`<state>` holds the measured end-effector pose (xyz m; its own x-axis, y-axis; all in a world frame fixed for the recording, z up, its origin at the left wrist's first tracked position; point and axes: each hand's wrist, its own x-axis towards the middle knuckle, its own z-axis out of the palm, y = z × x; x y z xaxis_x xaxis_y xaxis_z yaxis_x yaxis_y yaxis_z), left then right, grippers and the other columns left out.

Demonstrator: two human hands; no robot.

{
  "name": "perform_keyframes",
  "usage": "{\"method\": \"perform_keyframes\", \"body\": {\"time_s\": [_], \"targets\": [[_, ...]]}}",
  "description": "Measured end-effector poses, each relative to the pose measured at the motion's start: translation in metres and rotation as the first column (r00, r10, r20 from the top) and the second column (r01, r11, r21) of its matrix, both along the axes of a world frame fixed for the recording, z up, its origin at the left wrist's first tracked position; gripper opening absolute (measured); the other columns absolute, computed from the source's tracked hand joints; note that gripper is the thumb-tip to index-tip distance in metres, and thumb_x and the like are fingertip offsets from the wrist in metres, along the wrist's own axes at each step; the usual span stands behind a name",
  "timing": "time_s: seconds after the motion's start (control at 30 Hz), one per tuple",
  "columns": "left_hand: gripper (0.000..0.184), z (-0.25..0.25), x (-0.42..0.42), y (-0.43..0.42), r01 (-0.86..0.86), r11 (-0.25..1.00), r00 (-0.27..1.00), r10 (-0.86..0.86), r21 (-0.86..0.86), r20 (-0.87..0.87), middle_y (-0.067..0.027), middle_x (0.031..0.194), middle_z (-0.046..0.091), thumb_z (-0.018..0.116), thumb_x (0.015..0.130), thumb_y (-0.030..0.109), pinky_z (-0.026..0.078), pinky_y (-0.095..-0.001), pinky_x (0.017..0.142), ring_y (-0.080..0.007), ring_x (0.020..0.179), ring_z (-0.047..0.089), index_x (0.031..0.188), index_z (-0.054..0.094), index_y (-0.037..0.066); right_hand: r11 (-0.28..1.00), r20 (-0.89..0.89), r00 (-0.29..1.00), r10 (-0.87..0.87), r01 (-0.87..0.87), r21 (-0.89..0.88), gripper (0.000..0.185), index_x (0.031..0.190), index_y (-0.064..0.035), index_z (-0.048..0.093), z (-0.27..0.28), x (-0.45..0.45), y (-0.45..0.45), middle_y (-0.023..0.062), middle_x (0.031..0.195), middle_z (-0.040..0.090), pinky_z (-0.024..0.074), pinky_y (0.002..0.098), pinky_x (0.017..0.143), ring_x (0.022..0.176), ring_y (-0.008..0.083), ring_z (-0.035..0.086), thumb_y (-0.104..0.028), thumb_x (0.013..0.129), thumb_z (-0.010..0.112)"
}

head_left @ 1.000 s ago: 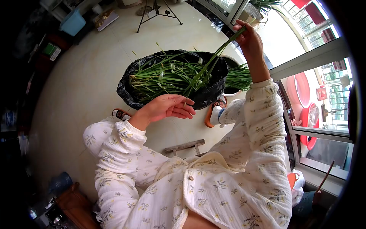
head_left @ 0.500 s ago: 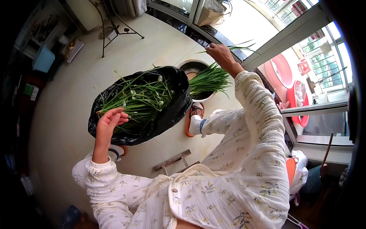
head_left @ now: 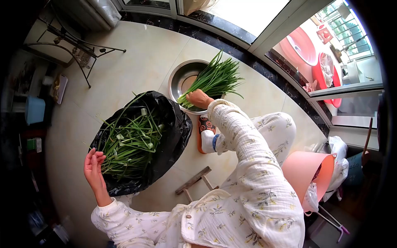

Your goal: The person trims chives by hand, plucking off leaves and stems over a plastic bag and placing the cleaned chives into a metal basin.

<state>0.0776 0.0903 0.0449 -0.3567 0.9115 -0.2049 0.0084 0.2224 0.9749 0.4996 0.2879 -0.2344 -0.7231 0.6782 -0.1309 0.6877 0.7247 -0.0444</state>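
My right hand (head_left: 199, 99) is at the near side of a steel bowl (head_left: 175, 78), its fingers curled on the pale lower ends of a bundle of green chives (head_left: 217, 78). The bundle lies across the bowl, its leafy tips overhanging the right rim. My left hand (head_left: 95, 167) is raised at the left edge of a black plastic bag (head_left: 175, 124), fingers loosely bent and apart, with nothing visible in them. Inside the opened bag lies a loose, tangled heap of chives (head_left: 130, 144).
My slippered foot (head_left: 206, 136) is just below the bowl. A small wooden stool (head_left: 194, 180) stands near my lap, and a pink bin (head_left: 306, 173) is at right. A metal stand (head_left: 89, 62) is at upper left; glass sliding doors (head_left: 264, 37) run along the upper right.
My right hand has come down from above the bowl's far right, where it held a few stalks, to the chives in the bowl. My left hand has shifted left to the bag's edge. The view has turned.
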Motion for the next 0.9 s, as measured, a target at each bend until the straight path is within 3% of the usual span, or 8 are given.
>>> {"method": "perform_keyframes", "body": {"time_s": [0.1,0.13,0.23,0.53,0.67,0.77,0.83,0.9], "targets": [[0.029,-0.004,0.0,0.005,-0.013,1.0,1.0,0.013,0.005,-0.014,-0.0111,0.098,0.064,0.051,0.095,0.014,0.051,-0.0275,0.084,-0.0157,0.086,0.063,0.119,0.052,-0.003,0.998,-0.129,0.99,-0.057,0.057,-0.002,0.02,0.097,-0.0009,0.052,-0.012,-0.006,-0.003,0.0122,0.082,0.059,0.0521,0.0373,0.062,0.077,0.0278,0.064,-0.01,0.079,0.055],[0.029,-0.004,0.0,0.006,-0.014,1.0,1.0,0.014,0.003,-0.018,-0.0111,0.098,0.064,0.051,0.095,0.014,0.051,-0.0275,0.084,-0.0157,0.086,0.063,0.119,0.052,-0.003,0.999,-0.178,0.983,-0.047,0.041,-0.036,0.021,0.099,0.0011,0.053,-0.015,-0.007,-0.003,0.0151,0.087,0.061,0.054,0.0414,0.064,0.079,0.0307,0.065,-0.008,0.081,0.052],[0.03,-0.001,0.002,0.007,-0.005,1.0,1.0,0.005,-0.008,-0.028,-0.0106,0.099,0.063,0.05,0.096,0.014,0.051,-0.0273,0.085,-0.0156,0.087,0.062,0.12,0.051,-0.003,0.992,-0.276,0.953,-0.122,0.104,-0.077,0.021,0.1,0.0,0.053,-0.021,-0.007,-0.006,0.0147,0.089,0.06,0.054,0.0397,0.067,0.085,0.0307,0.063,-0.008,0.081,0.052],[0.03,0.003,0.001,-0.001,-0.022,1.0,0.998,0.022,-0.004,-0.054,-0.0098,0.097,0.064,0.054,0.094,0.014,0.05,-0.0271,0.083,-0.015,0.085,0.062,0.119,0.053,-0.003,0.979,-0.135,0.969,-0.205,0.202,-0.042,0.026,0.104,-0.0054,0.053,-0.008,-0.012,-0.009,0.0111,0.096,0.056,0.052,0.0358,0.071,0.09,0.0255,0.06,-0.008,0.078,0.055],[0.028,0.01,-0.002,-0.009,-0.021,1.0,0.998,0.022,0.02,-0.061,-0.0093,0.096,0.064,0.054,0.094,0.014,0.05,-0.0267,0.082,-0.0149,0.085,0.062,0.118,0.054,-0.002,0.977,-0.163,0.983,-0.088,0.118,0.18,0.023,0.102,-0.0099,0.058,0.018,-0.021,-0.018,0.0027,0.101,0.052,0.0415,0.0311,0.078,0.096,0.0178,0.053,-0.015,0.08,0.054],[0.027,0.012,-0.007,-0.017,-0.009,0.999,0.997,0.013,0.048,-0.072,-0.0093,0.095,0.065,0.053,0.094,0.014,0.049,-0.0265,0.082,-0.0146,0.083,0.063,0.116,0.056,-0.002,0.948,-0.177,0.977,0.123,-0.063,0.311,0.025,0.104,-0.0106,0.059,0.025,-0.025,-0.023,0.0035,0.105,0.053,0.0399,0.0323,0.08,0.097,0.0184,0.052,-0.016,0.08,0.054],[0.027,0.016,-0.011,-0.021,-0.019,0.998,0.994,0.025,0.055,-0.109,-0.0089,0.095,0.065,0.054,0.094,0.012,0.049,-0.026,0.081,-0.0141,0.082,0.062,0.117,0.055,-0.002,0.998,0.04,0.999,0.023,-0.026,0.062,0.031,0.11,-0.0089,0.058,0.014,-0.025,-0.024,0.0036,0.115,0.054,0.0392,0.0341,0.085,0.103,0.0195,0.051,-0.015,0.08,0.054],[0.026,0.015,-0.021,-0.024,-0.029,0.997,0.987,0.041,0.076,-0.155,-0.0076,0.092,0.065,0.055,0.093,0.011,0.049,-0.0256,0.077,-0.0141,0.079,0.063,0.114,0.057,-0.004,0.999,-0.018,0.999,-0.033,0.032,-0.044,0.034,0.114,-0.0069,0.057,0.026,-0.026,-0.023,0.0054,0.122,0.053,0.0387,0.0357,0.089,0.108,0.0222,0.051,-0.014,0.081,0.053]]}}
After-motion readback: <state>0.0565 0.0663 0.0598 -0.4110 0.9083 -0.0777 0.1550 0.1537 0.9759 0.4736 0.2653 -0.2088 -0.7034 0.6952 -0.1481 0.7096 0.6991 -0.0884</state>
